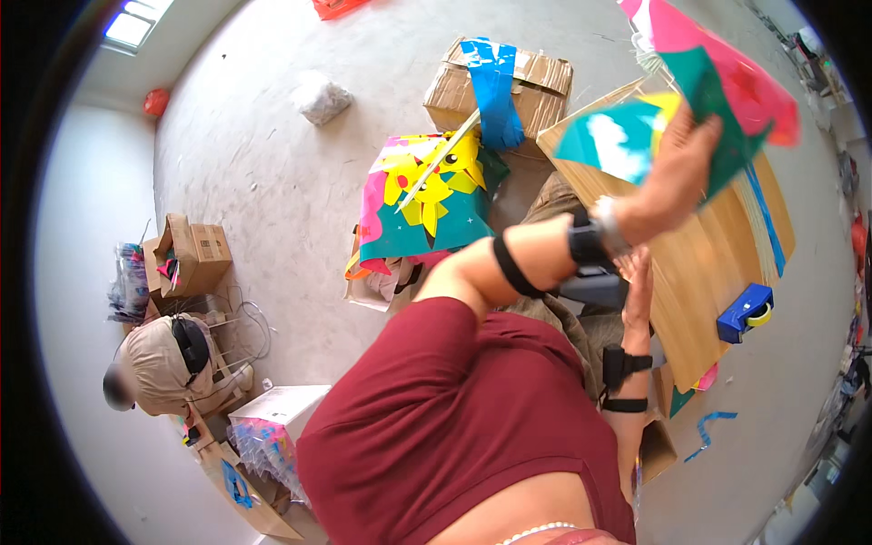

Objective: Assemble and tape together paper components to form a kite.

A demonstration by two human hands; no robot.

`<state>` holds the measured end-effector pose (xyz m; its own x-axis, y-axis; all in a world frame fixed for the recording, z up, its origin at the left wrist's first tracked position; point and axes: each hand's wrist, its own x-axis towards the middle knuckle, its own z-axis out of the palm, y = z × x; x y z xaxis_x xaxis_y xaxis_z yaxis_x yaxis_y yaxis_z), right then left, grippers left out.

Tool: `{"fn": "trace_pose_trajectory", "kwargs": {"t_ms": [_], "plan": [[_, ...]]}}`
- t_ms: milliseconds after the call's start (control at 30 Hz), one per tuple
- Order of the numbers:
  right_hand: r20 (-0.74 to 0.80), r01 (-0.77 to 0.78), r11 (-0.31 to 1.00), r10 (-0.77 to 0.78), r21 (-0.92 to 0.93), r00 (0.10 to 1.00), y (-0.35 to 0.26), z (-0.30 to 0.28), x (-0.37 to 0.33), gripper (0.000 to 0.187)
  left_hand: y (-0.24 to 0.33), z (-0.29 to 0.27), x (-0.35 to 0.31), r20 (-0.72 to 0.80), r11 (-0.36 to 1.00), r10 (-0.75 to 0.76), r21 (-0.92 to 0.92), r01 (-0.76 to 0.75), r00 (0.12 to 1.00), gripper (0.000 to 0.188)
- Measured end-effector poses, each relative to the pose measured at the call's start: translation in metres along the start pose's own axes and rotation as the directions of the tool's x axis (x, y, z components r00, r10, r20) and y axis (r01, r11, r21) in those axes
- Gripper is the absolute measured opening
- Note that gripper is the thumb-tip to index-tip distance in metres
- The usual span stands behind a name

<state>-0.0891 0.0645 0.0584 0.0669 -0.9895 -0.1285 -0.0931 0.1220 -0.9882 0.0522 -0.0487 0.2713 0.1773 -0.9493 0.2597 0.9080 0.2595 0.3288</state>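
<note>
Material: thin glossy sheet, teal and pink kite sail (718, 100), likely light, floppy, tearable.
Place: one o'clock, over wooden board (718, 263).
Left hand (677, 168): clamped on its lower edge.
Right hand (639, 291): fingers flat, empty.
Grip: best near edge.

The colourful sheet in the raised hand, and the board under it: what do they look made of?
Colourful sheet: apparently thin glossy paper or plastic film; it bends and shines in the left hand. Board: seemingly wood or wood-look laminate, pale with straight grain lines, matte.

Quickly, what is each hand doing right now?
Left hand: closed on the colourful paper sheet.
Right hand: open, flat by the wooden board, holding nothing.
</note>
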Motion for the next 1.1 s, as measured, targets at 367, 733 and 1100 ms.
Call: {"fn": "trace_pose_trajectory", "kwargs": {"t_ms": [367,733,1100], "plan": [[0.104,-0.221,0.457,0.266,0.861,0.958,-0.033,-0.035,-0.011,0.106,-0.072,-0.034,-0.046,-0.346,0.997,-0.064,0.006,0.071,0.936,0.043],[-0.675,0.187,0.937,0.065,0.294,0.735,0.028,-0.125,-0.005,0.070,-0.025,-0.182,-0.134,-0.423,0.885,-0.350,0.144,0.443,0.836,0.034],[-0.555,-0.061,0.989,-0.026,-0.138,0.831,0.096,-0.229,-0.015,0.068,0.026,-0.240,-0.161,-0.540,0.688,-0.519,0.196,0.699,0.663,0.034]]}}
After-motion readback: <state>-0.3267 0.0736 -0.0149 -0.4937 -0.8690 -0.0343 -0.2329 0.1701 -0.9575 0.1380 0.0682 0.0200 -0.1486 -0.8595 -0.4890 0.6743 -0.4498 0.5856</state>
